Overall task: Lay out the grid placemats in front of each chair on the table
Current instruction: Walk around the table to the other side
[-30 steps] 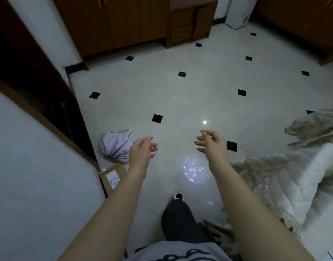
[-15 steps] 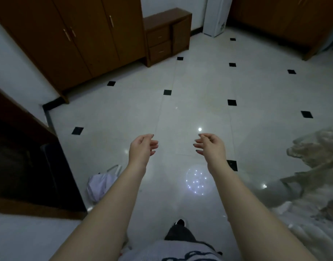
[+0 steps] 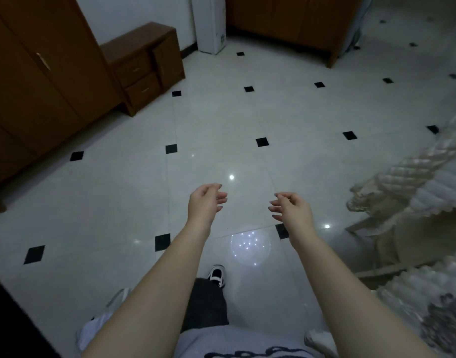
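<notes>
Grey knit at my waist and a black-and-white shoe just past it, my left hand and right hand hang apart over the pale tiled floor, both empty with fingers loosely curled, a brown drawer unit beyond, and where the grid placemats lie I cannot tell.

no legible text; the small mark on the white unit, far ahead of the right hand, is blurred.
</notes>
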Demonstrator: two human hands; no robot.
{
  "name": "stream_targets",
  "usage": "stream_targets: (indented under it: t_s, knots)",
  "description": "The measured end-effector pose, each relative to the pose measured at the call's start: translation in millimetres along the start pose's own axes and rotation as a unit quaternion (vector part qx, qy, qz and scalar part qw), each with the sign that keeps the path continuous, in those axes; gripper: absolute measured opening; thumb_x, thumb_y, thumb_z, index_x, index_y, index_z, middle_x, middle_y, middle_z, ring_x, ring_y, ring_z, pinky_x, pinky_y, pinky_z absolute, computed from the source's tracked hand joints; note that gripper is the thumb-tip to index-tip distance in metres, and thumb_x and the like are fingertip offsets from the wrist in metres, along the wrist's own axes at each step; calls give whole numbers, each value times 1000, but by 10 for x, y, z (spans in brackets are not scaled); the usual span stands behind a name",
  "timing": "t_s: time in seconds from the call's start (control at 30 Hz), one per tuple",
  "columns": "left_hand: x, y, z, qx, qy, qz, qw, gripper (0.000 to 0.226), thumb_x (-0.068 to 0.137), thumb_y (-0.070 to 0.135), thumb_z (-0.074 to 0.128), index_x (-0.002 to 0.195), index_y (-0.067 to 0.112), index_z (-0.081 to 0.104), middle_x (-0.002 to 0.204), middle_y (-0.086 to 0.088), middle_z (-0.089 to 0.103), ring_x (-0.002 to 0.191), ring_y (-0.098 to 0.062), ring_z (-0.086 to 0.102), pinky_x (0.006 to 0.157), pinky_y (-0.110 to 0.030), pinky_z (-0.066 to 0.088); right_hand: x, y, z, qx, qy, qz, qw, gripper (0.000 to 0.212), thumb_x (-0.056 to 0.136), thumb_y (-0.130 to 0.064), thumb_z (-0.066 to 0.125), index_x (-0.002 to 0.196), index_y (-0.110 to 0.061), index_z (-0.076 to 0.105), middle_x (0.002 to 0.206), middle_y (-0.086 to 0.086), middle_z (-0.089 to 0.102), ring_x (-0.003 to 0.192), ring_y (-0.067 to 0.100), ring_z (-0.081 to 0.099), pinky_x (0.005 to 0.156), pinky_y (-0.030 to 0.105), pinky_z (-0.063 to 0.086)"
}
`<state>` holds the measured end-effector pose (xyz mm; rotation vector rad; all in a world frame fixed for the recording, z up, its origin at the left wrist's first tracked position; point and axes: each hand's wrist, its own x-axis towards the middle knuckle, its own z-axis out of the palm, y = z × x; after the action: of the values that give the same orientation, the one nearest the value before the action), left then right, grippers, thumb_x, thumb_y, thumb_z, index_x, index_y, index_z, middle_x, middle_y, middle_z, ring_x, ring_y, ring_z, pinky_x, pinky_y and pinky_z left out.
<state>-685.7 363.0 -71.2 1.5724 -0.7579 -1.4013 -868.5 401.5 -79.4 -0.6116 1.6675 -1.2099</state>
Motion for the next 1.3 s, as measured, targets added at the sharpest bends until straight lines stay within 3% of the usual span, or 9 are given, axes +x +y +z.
stream_targets:
  t_s: [0.6, 0.8, 0.97, 1.3]
  knots:
    - [1859, 913, 1234, 84, -178, -2, 980, 17, 89, 19, 55, 98, 10, 66, 91, -13, 71, 83, -22, 69, 79, -34, 53, 1538, -752, 371, 78, 168, 3, 983, 15, 94, -10, 47, 97, -11, 63, 83, 6, 64, 71, 16, 64, 65, 27, 51]
    - [2167, 936, 1762, 106, -204, -17, 973, 14, 89, 19, 55, 93, 12, 66, 90, -12, 70, 82, -22, 68, 73, -30, 53, 1979, -826, 116, 94, 209, 22, 973, 15, 94, -9, 48, 95, -11, 63, 83, 7, 65, 70, 17, 64, 63, 27, 50]
    - [2422, 967, 2370, 126, -220, -21, 967, 14, 89, 20, 56, 93, 12, 66, 87, -9, 70, 82, -20, 68, 78, -34, 53, 2532, -926, -181, 110, 230, 35, 966, 17, 94, -9, 47, 97, -10, 63, 84, 8, 65, 71, 17, 65, 62, 26, 50]
    - [2890, 1394, 4252, 135, -266, 2, 954, 13, 90, 20, 55, 92, 11, 66, 90, -12, 70, 82, -22, 67, 82, -37, 54, 3876, -1719, -1274, 147, 269, 8, 952, 16, 94, -8, 47, 99, -6, 62, 82, 8, 63, 68, 15, 63, 63, 27, 50]
